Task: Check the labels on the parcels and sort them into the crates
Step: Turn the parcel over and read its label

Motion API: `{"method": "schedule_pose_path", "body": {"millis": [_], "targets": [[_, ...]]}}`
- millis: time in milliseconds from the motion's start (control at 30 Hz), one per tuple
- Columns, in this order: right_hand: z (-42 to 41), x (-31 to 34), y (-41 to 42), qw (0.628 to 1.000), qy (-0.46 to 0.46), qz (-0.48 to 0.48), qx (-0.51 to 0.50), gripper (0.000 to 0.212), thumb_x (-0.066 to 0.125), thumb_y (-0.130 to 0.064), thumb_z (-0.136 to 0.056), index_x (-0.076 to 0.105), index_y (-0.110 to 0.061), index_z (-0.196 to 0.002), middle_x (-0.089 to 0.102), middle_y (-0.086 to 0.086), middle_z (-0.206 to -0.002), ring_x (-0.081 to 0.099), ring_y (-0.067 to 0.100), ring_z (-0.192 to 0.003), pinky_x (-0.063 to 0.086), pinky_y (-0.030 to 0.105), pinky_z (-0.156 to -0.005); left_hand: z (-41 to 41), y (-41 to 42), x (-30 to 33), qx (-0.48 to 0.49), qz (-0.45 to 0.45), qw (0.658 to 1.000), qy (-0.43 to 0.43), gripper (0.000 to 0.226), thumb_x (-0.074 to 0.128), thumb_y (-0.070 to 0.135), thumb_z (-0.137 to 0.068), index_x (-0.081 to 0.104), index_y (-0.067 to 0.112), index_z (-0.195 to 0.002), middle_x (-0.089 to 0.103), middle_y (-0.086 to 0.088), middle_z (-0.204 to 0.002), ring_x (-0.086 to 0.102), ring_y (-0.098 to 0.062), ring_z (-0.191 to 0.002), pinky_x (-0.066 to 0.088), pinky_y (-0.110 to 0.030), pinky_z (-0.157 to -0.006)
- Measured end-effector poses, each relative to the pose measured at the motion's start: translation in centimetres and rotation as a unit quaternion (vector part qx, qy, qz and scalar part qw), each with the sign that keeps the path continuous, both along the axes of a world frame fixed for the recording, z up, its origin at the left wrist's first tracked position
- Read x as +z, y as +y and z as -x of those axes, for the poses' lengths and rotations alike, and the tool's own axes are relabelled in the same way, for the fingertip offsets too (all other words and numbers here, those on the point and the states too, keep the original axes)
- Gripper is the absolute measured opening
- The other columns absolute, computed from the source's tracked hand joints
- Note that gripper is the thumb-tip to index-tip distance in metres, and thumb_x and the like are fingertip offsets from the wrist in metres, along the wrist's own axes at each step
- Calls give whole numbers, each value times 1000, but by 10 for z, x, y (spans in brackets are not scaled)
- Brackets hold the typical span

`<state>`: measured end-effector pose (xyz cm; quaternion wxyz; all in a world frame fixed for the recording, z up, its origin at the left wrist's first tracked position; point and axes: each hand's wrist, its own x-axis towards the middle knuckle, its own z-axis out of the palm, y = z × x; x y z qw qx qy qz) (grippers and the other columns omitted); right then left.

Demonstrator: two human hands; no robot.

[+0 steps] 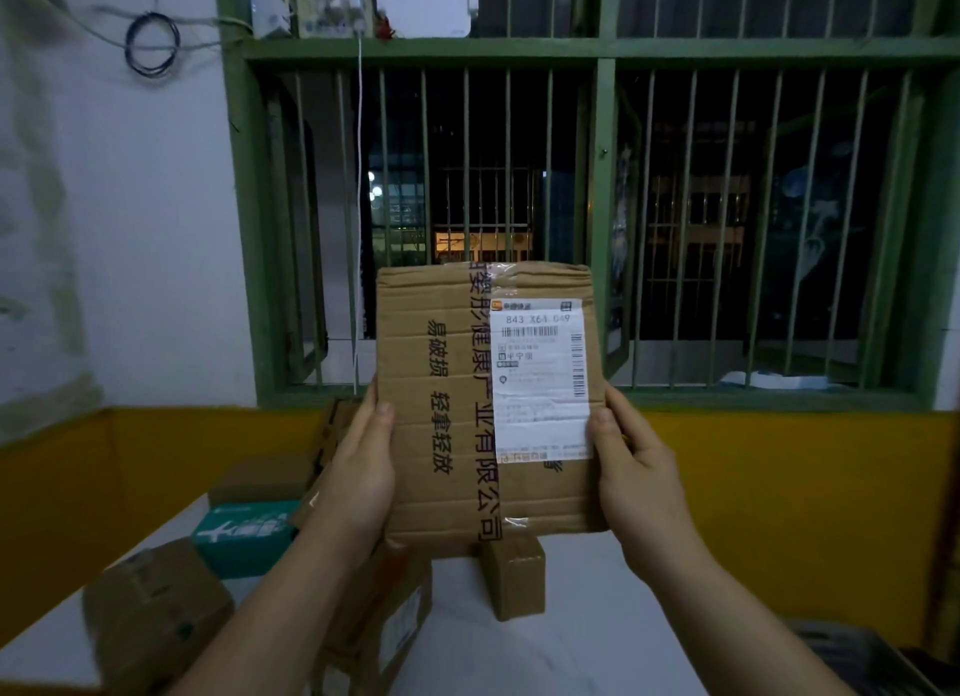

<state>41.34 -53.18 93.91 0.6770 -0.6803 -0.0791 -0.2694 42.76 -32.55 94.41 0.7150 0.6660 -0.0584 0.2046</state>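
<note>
I hold a flat brown cardboard parcel (447, 415) upright in front of me, above the table. Its white shipping label (540, 383) with barcodes faces me on the right half, and printed tape runs down its middle. My left hand (358, 467) grips the parcel's left edge with the thumb on the front. On the opposite edge my right hand (634, 472) grips it, thumb lying beside the label. The fingers of both hands are hidden behind the parcel.
A white table (571, 643) holds more parcels: a small brown box (514, 576) in the middle, a teal box (244, 534), brown boxes at left (156, 607) and under my left forearm (384, 622). A grey crate corner (862, 654) shows at bottom right. Behind stands a barred green window (602, 217).
</note>
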Motion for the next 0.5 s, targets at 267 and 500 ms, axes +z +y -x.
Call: {"method": "schedule_pose_path", "body": {"millis": [267,500], "targets": [[3,7,-5,996,36,-79,27,30,36,-24,-105,61,-41,-104,66,-15,-104,60,3,-99,50,27,-78,4,2,5,-50,104,993,17,39,30,45,-102,54,36,-132,70,0,-111,66,-15,-98,52,-32,-68],[5,7,-16,997,47,-63,25,29,42,-22,-104,59,-45,-101,68,-13,-106,63,7,-102,54,34,-85,-1,-6,0,-72,91,993,9,38,32,44,-102,54,37,-132,69,-1,-116,64,-20,-107,52,-44,-89]]}}
